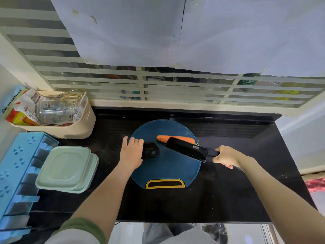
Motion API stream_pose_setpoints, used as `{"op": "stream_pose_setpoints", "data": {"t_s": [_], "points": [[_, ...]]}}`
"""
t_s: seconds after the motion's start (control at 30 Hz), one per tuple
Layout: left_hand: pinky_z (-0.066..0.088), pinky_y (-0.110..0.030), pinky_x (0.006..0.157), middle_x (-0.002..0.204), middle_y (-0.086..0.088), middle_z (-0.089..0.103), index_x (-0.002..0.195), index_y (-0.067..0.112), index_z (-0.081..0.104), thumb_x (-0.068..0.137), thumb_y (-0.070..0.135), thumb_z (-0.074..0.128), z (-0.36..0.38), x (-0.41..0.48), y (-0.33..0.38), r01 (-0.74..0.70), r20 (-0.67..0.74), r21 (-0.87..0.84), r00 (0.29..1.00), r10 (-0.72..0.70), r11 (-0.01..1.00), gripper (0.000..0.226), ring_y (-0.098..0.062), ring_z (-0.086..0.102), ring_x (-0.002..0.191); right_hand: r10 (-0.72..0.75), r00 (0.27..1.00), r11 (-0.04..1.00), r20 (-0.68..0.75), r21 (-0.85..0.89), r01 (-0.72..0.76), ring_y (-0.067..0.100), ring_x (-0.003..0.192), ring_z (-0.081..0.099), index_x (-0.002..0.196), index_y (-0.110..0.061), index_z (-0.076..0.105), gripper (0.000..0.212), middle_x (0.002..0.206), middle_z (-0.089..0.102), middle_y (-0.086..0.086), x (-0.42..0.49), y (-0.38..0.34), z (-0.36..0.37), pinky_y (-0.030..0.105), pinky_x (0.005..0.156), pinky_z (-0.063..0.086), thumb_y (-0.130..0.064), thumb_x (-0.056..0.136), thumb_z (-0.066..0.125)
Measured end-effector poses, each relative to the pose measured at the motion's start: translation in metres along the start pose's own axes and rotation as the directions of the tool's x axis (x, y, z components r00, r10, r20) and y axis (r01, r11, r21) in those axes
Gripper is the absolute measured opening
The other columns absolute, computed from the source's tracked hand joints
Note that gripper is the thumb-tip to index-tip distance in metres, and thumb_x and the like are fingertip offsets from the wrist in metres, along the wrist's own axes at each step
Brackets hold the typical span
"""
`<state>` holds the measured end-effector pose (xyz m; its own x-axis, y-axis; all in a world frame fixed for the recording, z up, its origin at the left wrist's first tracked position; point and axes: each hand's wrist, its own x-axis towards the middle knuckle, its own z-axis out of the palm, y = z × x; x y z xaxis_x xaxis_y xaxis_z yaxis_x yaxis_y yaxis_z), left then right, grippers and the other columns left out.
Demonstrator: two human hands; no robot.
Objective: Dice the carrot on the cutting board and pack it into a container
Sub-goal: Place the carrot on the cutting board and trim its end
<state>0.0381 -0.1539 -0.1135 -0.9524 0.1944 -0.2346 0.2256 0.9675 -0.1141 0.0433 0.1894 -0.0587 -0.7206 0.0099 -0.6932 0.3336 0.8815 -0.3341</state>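
Nearest, a green-cuffed sleeve (82, 226) covers the left forearm, and both arms reach out over a black counter (228, 194). On it lies a round blue cutting board (168, 169), its yellow-rimmed handle slot at 6 o'clock.

At the board's 9 o'clock edge the left hand (131, 153) lies knuckles up, its bent fingers gripping the left end of a black knife cover (150, 150), which rests on the board. Just off the board at 3 o'clock the right hand (226, 156) is wrapped tightly round the handle of a black knife (187, 149). The broad blade slants toward 10 o'clock, and its tip overlaps the near side of the carrot (174, 138); I cannot tell whether they touch.

The carrot is whole and lies crosswise on the far half of the board, around 12 to 1 o'clock, its stem end to the right.

Well out at 9 o'clock from the board sit stacked pale green containers (67, 167), lids on, beside a light blue rack (17, 173). At 10 o'clock a cream basket (88, 118) holds a glass jar (52, 111) and packets. Beyond, a striped window (158, 85) is partly covered with paper sheets (193, 32).
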Motion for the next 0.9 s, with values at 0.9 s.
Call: {"op": "stream_pose_setpoints", "data": {"t_s": [0.9], "points": [[0.029, -0.041, 0.104, 0.139, -0.019, 0.041, 0.136, 0.006, 0.027, 0.077, 0.073, 0.054, 0.021, 0.002, -0.057, 0.733, 0.394, -0.283, 0.677, -0.621, 0.619, 0.093, -0.034, 0.037, 0.130, -0.123, 0.991, 0.927, 0.050, 0.363, 0.096, 0.016, 0.034, 0.039, 0.085, -0.007, 0.052, 0.009, 0.047, 0.045, 0.004, 0.040, -0.121, 0.075, 0.023, 0.038, 0.039, -0.014, 0.090, 0.051]]}}
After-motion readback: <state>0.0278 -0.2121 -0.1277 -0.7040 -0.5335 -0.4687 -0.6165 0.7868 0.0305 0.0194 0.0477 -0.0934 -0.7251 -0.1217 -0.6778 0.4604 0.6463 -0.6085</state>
